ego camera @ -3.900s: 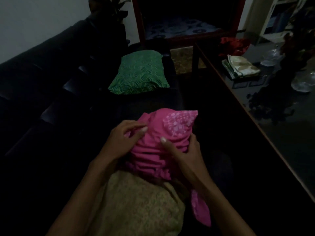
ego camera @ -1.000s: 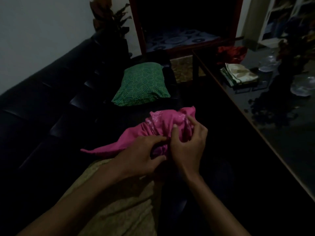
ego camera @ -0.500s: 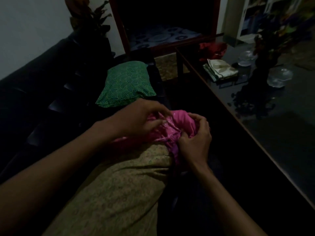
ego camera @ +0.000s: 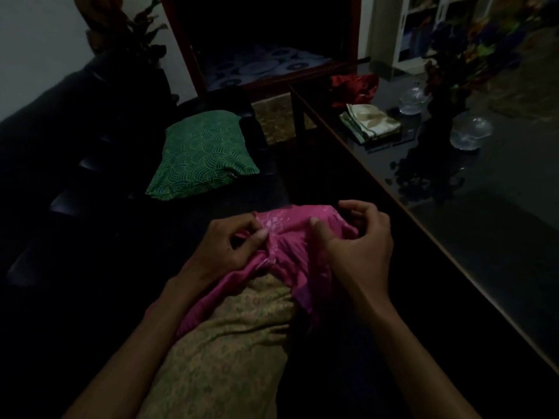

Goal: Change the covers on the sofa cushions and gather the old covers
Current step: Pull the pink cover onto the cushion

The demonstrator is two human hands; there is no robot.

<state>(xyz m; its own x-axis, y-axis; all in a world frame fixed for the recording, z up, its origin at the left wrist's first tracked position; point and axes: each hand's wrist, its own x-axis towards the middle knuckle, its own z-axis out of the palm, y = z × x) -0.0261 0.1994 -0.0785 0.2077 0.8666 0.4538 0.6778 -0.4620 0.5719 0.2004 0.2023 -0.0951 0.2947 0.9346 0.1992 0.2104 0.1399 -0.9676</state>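
The pink cover is bunched over the far end of a tan cushion that lies lengthwise on the person's lap, pointing at the sofa. The left hand pinches a fold of the cover between thumb and fingers at its left side; the right hand presses its thumb into the gathered cloth while its fingers curl over the right side. Both hands are closed on fabric, not spread.

The cover looks thin, light and limp, with a slight sheen, so it will likely slide through a loose pinch and wrinkle rather than hold shape. The cushion seems soft and compressible; it should give when squeezed. The best hold is probably the cover's open hem, one hand at each side.

A green cushion rests further along the sofa seat. To the right runs a dark glossy table; near its far edge lie folded cloths, a red bundle, glassware and a vase of flowers. The room is dim, so fine detail is lost.
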